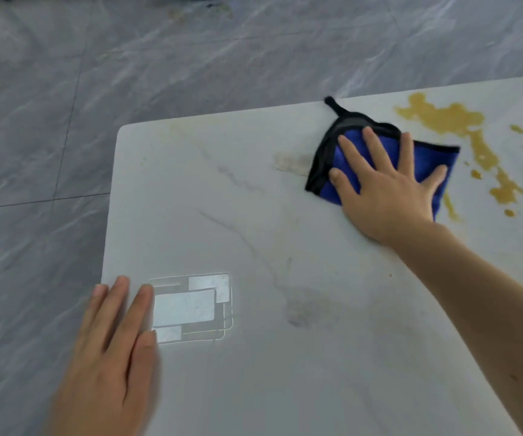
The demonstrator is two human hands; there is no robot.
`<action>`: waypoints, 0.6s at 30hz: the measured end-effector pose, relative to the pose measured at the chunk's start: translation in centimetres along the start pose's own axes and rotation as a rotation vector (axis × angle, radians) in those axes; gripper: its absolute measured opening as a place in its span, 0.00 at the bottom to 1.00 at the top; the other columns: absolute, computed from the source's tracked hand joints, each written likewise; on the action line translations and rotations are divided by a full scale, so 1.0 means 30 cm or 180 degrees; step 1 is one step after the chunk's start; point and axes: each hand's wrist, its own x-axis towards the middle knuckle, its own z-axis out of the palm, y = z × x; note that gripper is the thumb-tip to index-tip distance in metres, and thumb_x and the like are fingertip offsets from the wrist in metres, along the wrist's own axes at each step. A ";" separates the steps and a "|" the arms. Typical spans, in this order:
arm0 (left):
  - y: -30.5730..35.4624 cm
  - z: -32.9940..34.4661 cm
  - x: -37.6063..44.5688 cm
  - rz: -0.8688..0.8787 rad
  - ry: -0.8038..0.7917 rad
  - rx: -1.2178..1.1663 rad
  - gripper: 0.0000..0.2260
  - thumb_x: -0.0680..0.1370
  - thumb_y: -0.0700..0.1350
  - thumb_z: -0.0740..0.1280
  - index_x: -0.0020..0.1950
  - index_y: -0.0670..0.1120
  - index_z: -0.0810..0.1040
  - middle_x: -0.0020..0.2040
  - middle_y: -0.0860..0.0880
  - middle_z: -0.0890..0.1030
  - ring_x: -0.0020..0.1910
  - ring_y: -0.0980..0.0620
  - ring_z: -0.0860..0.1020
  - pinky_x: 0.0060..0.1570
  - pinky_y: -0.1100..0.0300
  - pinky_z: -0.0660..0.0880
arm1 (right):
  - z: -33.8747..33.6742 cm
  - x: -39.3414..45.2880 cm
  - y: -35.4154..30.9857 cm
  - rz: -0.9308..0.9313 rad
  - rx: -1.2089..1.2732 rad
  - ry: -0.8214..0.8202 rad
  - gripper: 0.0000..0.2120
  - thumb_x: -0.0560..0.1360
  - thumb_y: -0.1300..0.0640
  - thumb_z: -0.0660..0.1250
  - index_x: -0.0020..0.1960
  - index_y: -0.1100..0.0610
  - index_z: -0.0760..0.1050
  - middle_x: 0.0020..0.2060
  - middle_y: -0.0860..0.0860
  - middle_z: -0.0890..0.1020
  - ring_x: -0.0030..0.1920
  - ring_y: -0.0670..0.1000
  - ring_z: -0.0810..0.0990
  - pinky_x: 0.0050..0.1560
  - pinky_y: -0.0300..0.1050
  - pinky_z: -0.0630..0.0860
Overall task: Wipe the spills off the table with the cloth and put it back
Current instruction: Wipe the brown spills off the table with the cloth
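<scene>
I read this as mid-wipe: my right hand [389, 187], fingers spread flat, presses the blue cloth [423, 162] onto the worktop [254, 357]. The yellow spills [455, 124] lie just beyond that grip's thumb side, so next sweep there. Left hand [112, 350] rests flat.
</scene>
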 end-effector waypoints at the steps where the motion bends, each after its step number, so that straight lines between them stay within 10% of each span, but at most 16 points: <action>1: 0.004 -0.001 -0.003 -0.0041 0.0010 0.0004 0.25 0.80 0.59 0.45 0.70 0.48 0.66 0.72 0.52 0.63 0.75 0.58 0.52 0.66 0.57 0.59 | 0.004 -0.041 0.007 0.0065 -0.0007 -0.0005 0.27 0.74 0.33 0.39 0.72 0.34 0.41 0.76 0.40 0.42 0.75 0.57 0.35 0.65 0.76 0.39; 18: 0.027 -0.013 0.003 -0.0185 -0.0064 -0.0085 0.25 0.77 0.56 0.49 0.69 0.45 0.67 0.72 0.47 0.64 0.74 0.64 0.49 0.66 0.46 0.60 | 0.018 -0.223 -0.033 -0.0365 -0.0252 -0.0175 0.30 0.72 0.33 0.34 0.73 0.38 0.37 0.76 0.43 0.39 0.73 0.60 0.31 0.65 0.76 0.38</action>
